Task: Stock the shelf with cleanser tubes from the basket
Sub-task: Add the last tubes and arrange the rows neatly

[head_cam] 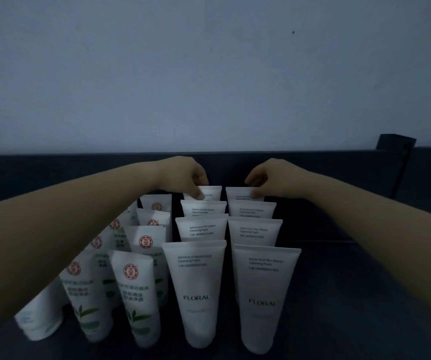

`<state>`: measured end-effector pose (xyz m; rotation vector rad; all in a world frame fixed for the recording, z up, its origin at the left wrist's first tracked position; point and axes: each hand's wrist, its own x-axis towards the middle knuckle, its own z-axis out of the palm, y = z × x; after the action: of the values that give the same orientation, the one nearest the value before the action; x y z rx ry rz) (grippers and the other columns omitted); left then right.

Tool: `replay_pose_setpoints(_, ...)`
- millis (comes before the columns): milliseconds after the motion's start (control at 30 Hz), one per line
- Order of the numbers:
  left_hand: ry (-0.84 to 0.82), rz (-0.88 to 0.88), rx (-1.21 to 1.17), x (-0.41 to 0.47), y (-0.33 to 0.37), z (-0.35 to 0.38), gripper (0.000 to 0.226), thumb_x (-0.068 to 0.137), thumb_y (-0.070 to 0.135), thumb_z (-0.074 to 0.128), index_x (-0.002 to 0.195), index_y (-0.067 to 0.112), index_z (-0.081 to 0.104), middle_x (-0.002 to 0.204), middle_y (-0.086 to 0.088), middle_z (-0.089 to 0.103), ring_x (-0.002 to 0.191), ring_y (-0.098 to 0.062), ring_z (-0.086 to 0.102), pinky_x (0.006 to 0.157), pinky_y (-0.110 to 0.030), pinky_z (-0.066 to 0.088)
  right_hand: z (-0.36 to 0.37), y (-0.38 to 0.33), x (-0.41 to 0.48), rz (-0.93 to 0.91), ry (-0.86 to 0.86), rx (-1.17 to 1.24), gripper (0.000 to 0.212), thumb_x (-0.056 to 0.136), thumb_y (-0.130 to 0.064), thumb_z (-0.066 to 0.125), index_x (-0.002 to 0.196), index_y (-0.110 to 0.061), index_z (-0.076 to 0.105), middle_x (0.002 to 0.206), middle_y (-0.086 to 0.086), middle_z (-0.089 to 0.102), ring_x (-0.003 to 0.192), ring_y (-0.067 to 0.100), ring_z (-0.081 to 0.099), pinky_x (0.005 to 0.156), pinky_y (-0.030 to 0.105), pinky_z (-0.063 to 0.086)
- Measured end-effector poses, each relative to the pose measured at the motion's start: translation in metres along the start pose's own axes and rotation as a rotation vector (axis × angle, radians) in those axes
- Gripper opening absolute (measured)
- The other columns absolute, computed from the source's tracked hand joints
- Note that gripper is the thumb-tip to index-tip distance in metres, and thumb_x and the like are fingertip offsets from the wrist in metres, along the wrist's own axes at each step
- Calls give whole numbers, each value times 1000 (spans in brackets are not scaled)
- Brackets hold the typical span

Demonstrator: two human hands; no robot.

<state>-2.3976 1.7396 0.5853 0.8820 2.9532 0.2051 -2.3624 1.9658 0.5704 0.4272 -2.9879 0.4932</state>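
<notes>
Now L hand [183,175] pinches rear-left tube [211,192]; R hand [270,178] pinches rear-right tube [239,193].

Your lettered tubes [196,289] are white with grey print; your leaf tubes [137,297] carry red seals, green leaves.

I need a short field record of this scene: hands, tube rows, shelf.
left hand: pinches the top of left rear FLORAL tube
right hand: pinches the top of right rear FLORAL tube
FLORAL rows: two, four tubes each, upright, crimped end up
red-seal tubes: upright rows to their left, leaf print
shelf: dark, before a pale wall
basket: not in view
</notes>
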Motion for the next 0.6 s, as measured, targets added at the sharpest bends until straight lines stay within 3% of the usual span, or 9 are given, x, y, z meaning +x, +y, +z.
replay_pose_setpoints(100,-27,41,5,9,-8,7,19,87,20,68,105,13,71,93,7,67,75,-1,58,71,-16,46,7,1,5,8,-14,-9,27,85,-21,68,111,-16,69,105,-2,69,88,7,60,76,19,45)
replay_pose_setpoints(233,-21,67,-7,14,-13,11,17,88,18,67,103,13,72,88,8,66,72,-1,58,77,-22,48,10,1,7,31,2,23,17,85,-19,69,101,-16,73,92,0,70,76,11,65,67,19,51)
replay_pose_setpoints(367,-19,90,-9,15,-14,11,16,88,18,67,102,13,72,93,4,70,76,-5,60,78,-24,48,13,0,7,24,37,-3,18,85,-20,68,101,-15,73,84,-6,66,71,4,59,63,14,47)
replay_pose_setpoints(600,-11,84,-10,14,-15,12,18,89,20,65,105,14,71,93,6,69,75,-2,59,77,-22,48,16,0,5,22,58,0,19,86,-20,67,104,-16,73,93,-4,67,85,8,61,74,20,47)
